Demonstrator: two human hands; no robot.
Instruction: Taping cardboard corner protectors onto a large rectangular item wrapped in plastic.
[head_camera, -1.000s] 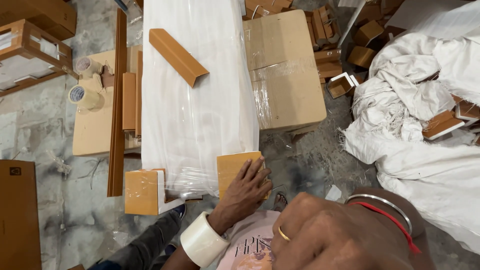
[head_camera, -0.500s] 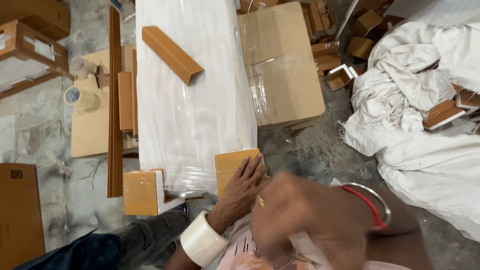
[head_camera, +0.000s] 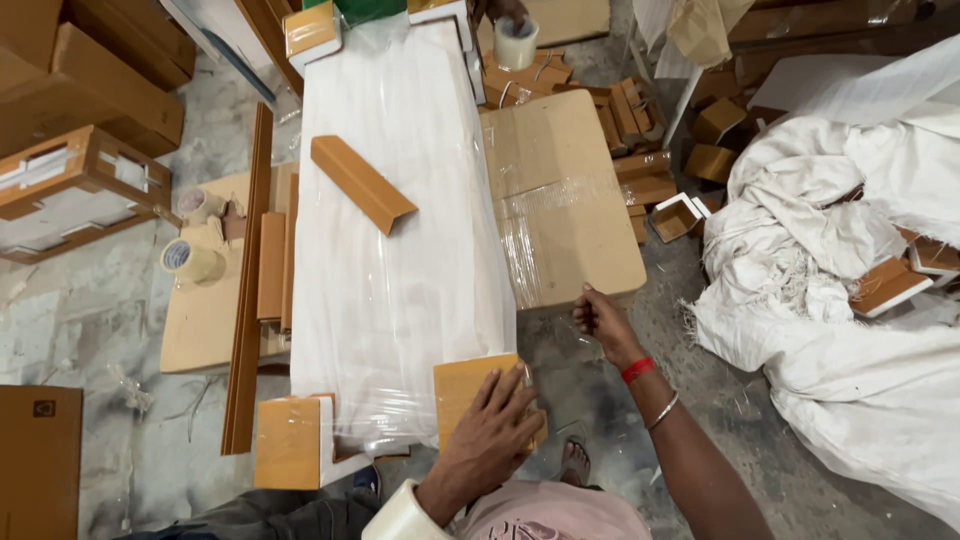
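the tan cardboard corner cap (head_camera: 470, 392) sits on the near right corner of the long white panel (head_camera: 400, 250), which is wrapped in clear film. the left hand (head_camera: 492, 440) lies flat on the cap, fingers spread, its grip pressing rather than clamped. the right hand (head_camera: 603, 322) hovers beside the brown carton (head_camera: 565, 205), fingers loosely curled and, it seems, holding nothing. a matching cap (head_camera: 290, 440) covers the near left corner, and an orange-brown angle strip (head_camera: 362, 183) lies on the panel.

Even, soft overhead light, faint shadows, mild glare on the plastic wrap (head_camera: 400, 250), sharp centre, slight wide-angle stretching at the edges.
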